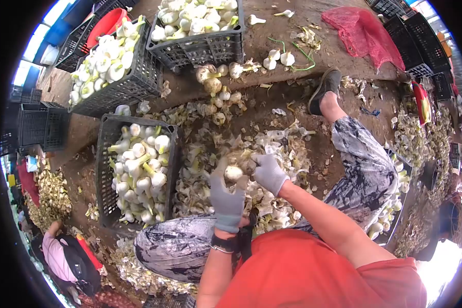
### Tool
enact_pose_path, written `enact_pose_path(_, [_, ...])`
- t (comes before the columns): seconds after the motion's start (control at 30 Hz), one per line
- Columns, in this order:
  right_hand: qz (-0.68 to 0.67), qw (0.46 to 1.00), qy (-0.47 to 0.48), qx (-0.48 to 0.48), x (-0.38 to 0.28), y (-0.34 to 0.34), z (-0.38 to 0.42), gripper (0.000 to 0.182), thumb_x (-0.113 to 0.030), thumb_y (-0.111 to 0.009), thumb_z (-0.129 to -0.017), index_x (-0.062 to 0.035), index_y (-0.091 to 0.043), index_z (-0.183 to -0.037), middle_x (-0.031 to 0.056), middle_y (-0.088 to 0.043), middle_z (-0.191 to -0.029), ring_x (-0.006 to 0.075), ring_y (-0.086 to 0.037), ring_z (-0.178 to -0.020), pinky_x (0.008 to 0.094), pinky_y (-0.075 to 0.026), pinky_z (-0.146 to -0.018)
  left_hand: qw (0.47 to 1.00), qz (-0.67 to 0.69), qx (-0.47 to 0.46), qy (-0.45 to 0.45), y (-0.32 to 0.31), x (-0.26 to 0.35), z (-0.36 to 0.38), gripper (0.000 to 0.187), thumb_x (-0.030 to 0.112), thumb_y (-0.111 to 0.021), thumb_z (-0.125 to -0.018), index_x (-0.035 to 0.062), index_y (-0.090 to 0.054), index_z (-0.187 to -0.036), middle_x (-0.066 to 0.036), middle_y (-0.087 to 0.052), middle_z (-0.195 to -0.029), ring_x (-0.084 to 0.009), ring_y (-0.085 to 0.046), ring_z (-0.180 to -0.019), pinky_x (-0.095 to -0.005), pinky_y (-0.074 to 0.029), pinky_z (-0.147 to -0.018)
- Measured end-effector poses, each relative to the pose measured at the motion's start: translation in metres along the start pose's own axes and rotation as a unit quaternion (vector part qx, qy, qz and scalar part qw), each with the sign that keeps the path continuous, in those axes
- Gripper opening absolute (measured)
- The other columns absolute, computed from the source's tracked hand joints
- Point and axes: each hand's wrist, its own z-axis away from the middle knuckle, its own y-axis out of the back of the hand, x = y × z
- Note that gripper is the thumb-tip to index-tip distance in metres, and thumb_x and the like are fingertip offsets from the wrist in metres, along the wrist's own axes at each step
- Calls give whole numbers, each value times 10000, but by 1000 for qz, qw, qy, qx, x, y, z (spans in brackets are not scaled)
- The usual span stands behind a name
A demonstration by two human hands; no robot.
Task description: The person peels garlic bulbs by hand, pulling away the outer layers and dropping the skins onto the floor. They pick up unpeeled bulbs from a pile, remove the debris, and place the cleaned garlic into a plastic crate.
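My left hand (228, 197), in a grey glove, is wrapped round a garlic bulb (233, 173) whose white side faces up. Close beside it, my right hand (269, 173), also gloved, has its fingers closed on brownish outer skin (247, 162) at the bulb's far side. Both hands are over a heap of loose peelings (287, 149) on the ground between my legs. To the left, a black crate (103, 179) holds many cleaned white bulbs with short green stems (138, 172).
Full garlic crates (197, 51) (120, 95) stand ahead and ahead left. Loose bulbs (213, 84) lie beyond the heap. A red mesh bag (362, 36) is at upper right. Another crate (395, 226) is beside my right leg. A person (61, 256) sits at lower left.
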Motion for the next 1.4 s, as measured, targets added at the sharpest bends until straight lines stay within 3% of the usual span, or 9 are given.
enact_pose_path(0.27, [-180,981,-14,-76,-4,20,36,183,-35,-540,-863,27,-647,-999,95,-674,-828,166,-628,-718,303,-512,-677,968,226,-53,90,11,29,5,542,146,-649,-898,-47,-432,-1356,-114,-535,-1241,-175,-556,-1075,-299,-467,-939])
enact_pose_path(0.6, [-335,933,-98,-89,-19,22,49,61,-46,-670,-860,-32,-661,-919,8,-650,-765,80,-566,-620,241,-446,-544,989,120,-54,67,9,28,11,471,213,-571,-952,-24,-444,-1339,-79,-602,-1136,-166,-605,-980,-308,-508,-874])
enact_pose_path(0.77, [72,980,140,-120,-14,40,44,94,-4,-663,-762,-58,-657,-839,68,-658,-788,152,-623,-701,306,-486,-620,767,484,-80,413,17,48,12,501,505,-448,-980,66,-532,-1207,-124,-642,-1005,-187,-605,-788,-294,-494,-669])
enact_pose_path(0.83, [296,888,351,1,-16,46,38,120,23,-620,-737,-44,-637,-836,114,-652,-862,265,-639,-756,346,-492,-654,721,497,-160,455,11,33,21,515,529,-438,-974,71,-548,-1184,-125,-644,-961,-189,-579,-731,-298,-470,-633])
enact_pose_path(0.93, [156,948,277,1,-21,34,43,235,12,-608,-766,-49,-644,-990,139,-666,-984,299,-642,-861,334,-507,-733,590,533,-349,495,-2,30,27,568,576,-414,-959,76,-584,-1166,-141,-660,-916,-203,-554,-642,-322,-449,-585])
enact_pose_path(1.03, [-274,962,18,-18,1,43,38,459,14,-563,-843,-34,-540,-1300,77,-643,-1080,142,-595,-939,277,-495,-847,666,510,-283,466,1,51,21,579,576,-406,-957,80,-582,-1199,-140,-675,-954,-218,-604,-732,-325,-479,-642])
enact_pose_path(1.17, [-329,927,44,-176,6,59,70,527,47,-541,-851,-32,-476,-1368,104,-599,-1189,125,-555,-1046,247,-459,-916,691,529,-262,418,0,38,17,550,496,-407,-984,51,-483,-1297,-119,-629,-1166,-203,-608,-969,-355,-511,-745])
enact_pose_path(1.37, [-280,960,-17,18,9,51,77,183,-120,-632,-913,26,-660,-1019,102,-662,-1067,142,-620,-894,272,-490,-825,881,343,-149,290,8,78,20,345,240,-567,-939,2,-544,-1188,-56,-634,-953,-112,-617,-844,-276,-502,-717])
enact_pose_path(1.4, [-507,859,-61,18,36,45,63,206,-138,-631,-916,40,-640,-1018,97,-673,-979,169,-639,-884,287,-514,-786,903,263,-119,318,14,91,26,301,227,-533,-964,-8,-569,-1150,-59,-655,-928,-99,-629,-808,-241,-508,-683])
